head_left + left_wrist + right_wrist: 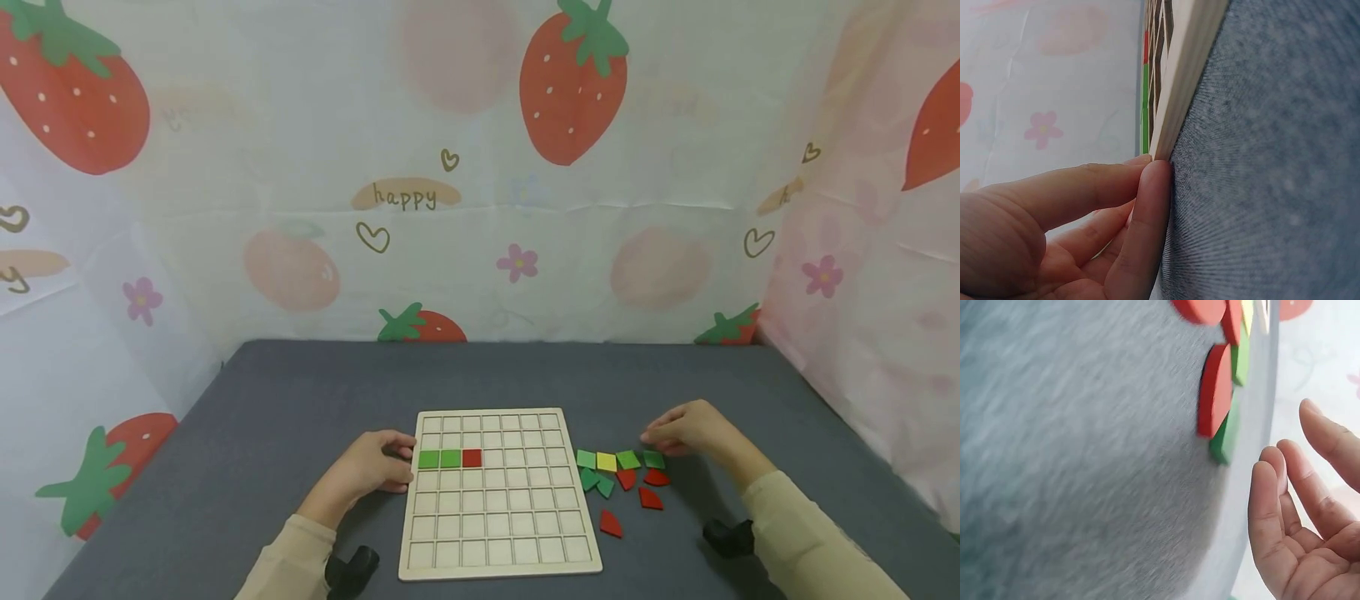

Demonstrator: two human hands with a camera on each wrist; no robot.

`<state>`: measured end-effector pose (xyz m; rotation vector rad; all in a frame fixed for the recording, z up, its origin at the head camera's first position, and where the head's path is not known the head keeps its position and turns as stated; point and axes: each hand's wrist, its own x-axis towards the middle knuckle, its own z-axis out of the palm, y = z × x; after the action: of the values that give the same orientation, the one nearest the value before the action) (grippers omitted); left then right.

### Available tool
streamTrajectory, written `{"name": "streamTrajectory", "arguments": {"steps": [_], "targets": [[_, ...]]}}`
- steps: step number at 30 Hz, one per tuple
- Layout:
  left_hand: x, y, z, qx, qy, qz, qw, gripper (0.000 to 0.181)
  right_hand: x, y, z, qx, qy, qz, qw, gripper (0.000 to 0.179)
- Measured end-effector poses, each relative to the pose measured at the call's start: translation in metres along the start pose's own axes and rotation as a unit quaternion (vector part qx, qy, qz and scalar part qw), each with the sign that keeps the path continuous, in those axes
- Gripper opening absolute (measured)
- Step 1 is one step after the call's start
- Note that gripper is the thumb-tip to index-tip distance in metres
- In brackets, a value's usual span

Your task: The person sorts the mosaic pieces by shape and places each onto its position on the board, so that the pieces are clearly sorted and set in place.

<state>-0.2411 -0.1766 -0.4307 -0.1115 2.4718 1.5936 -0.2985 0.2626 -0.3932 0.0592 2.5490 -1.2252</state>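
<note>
A pale wooden grid board (pixel 497 500) lies flat on the table. In its third row from the back, two green squares (pixel 439 459) and a red square (pixel 472 458) sit side by side from the left edge. My left hand (pixel 367 467) touches the board's left edge with thumb and fingertips, seen closely in the left wrist view. My right hand (pixel 686 429) hovers just behind a green square (pixel 653 459), its fingers loosely bent with nothing between them. In the right wrist view, the fingers (pixel 1265 494) are apart from the red piece (pixel 1215 394) and green piece (pixel 1225 437).
Right of the board lie a yellow square (pixel 606 462), more green squares (pixel 627 459), green rounded-edge pieces (pixel 588 479) and several red rounded-edge pieces (pixel 611 523). The grey table (pixel 315 379) meets a strawberry-print cloth (pixel 480 275) at the back and sides.
</note>
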Motion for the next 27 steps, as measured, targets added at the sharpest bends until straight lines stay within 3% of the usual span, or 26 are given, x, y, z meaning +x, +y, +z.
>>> {"name": "streamTrajectory", "arguments": {"steps": [18,27], "targets": [[0.0,0.0,0.001,0.002,0.005,-0.005,1.0,0.051,0.0,0.025,-0.003,0.02,-0.007,0.025,0.9995,0.031],[0.001,-0.001,0.001,0.0,0.009,-0.007,0.9999,0.051,0.0,0.026,-0.001,-0.005,-0.005,0.004,1.0,0.024]]}}
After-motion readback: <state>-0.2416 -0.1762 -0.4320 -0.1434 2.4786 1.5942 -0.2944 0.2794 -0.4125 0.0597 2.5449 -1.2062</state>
